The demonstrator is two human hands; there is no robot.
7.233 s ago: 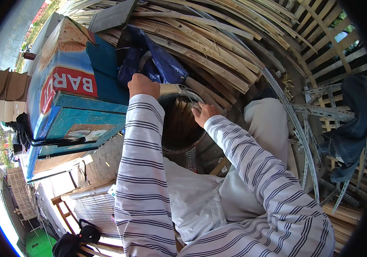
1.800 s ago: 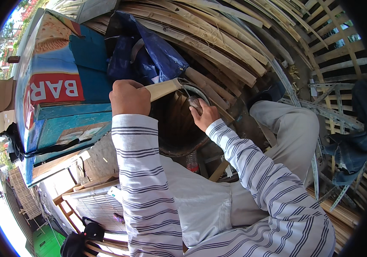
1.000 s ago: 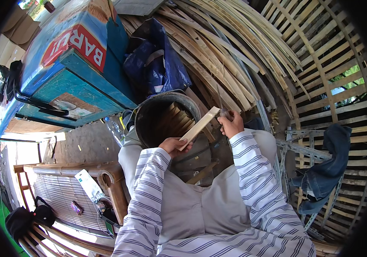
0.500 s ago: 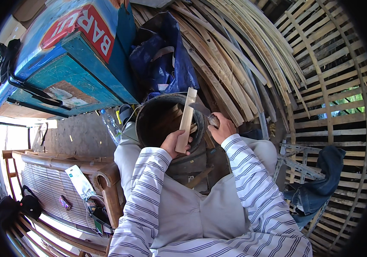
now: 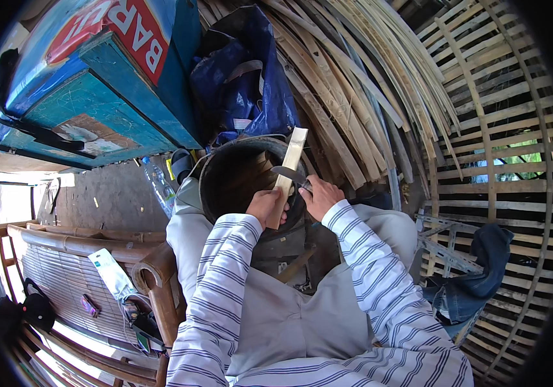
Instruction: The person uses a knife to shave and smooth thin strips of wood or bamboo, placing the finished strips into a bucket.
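Observation:
A flat, pale wooden strip (image 5: 294,151) stands tilted over a dark round bucket (image 5: 208,187), its top leaning slightly right. My left hand (image 5: 268,208) is closed around its lower half, the fingertips showing on the right side. In my right hand (image 5: 321,197) is a knife (image 5: 289,173) with a dark curved blade. Its blade lies across the strip just above my left hand, pointing left. My right fingers wrap round the handle, which is mostly hidden. Inside the bucket, several wooden pieces (image 5: 263,160) show dimly.
A blue plastic bag (image 5: 244,97) sits behind the bucket, beside long piled wooden slats (image 5: 347,116). A teal box (image 5: 96,97) stands at far left, above a bamboo bench (image 5: 57,271). A plastic bottle (image 5: 158,184) lies near my left knee. Jeans (image 5: 483,277) hang at right.
My right hand has moved left and a little down, bringing the blade across the strip. The strip leans slightly more to the right, still in my left hand.

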